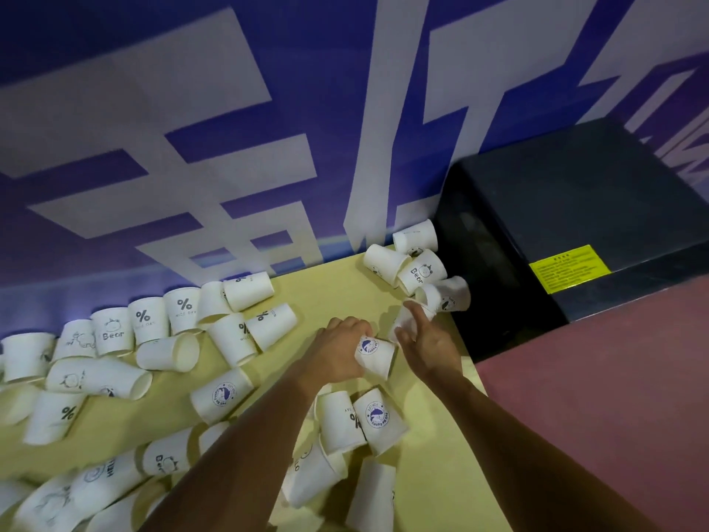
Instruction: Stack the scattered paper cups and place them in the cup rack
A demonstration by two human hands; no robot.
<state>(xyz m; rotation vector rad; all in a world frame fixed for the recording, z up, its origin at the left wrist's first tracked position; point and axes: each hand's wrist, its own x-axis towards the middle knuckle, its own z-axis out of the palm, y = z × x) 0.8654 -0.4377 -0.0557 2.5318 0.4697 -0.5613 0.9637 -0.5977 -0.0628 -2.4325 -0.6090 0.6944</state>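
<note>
**A:** How are the arms set?

**B:** Both forearms reach forward over the yellow table (441, 462), the hands meeting near its far right edge. The left hand (337, 351) lies knuckles up, its fingers curled round the closed end of a logo cup (378, 359) held on its side.

**A:** And the other?

**B:** The right hand (431, 349) sits just beside that cup's mouth. Its thumb is spread and its index finger (420, 312) is straight, lying against a blurred cup (401, 320). I cannot tell whether it grips that cup.

**A:** The rest?

**B:** Loose paper cups (149, 320) lie tipped across the table's left and near side. 4 more huddle by the black box (575, 209).
</note>
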